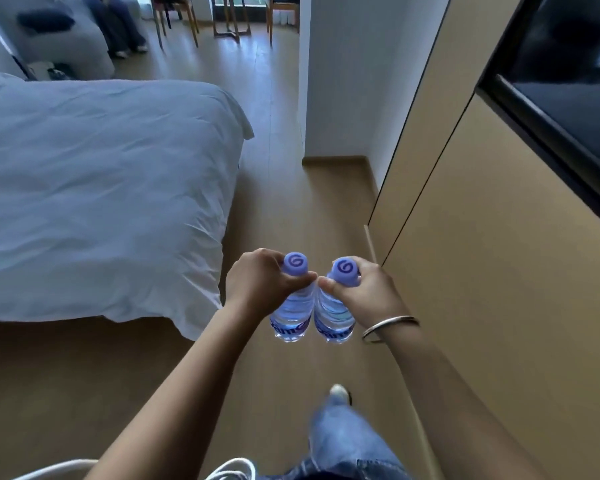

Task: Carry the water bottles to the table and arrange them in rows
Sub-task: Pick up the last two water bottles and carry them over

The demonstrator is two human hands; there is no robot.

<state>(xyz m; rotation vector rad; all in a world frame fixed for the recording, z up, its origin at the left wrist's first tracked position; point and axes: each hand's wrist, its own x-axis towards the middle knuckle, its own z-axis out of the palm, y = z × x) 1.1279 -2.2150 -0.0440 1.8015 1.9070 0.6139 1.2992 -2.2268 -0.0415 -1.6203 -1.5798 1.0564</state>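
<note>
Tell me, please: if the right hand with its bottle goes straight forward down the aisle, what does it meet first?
Probably nothing near: the right hand has open wooden floor ahead, until the white wall; depth is uncertain.

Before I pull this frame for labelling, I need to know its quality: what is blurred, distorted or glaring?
Head view: the left bottle and right bottle and the left hand and right hand read fairly sharp; the jeans leg and shoe smear with motion; wide-angle bending tilts the cabinet; the dark screen carries soft reflections; the bed looks bluish.
</note>
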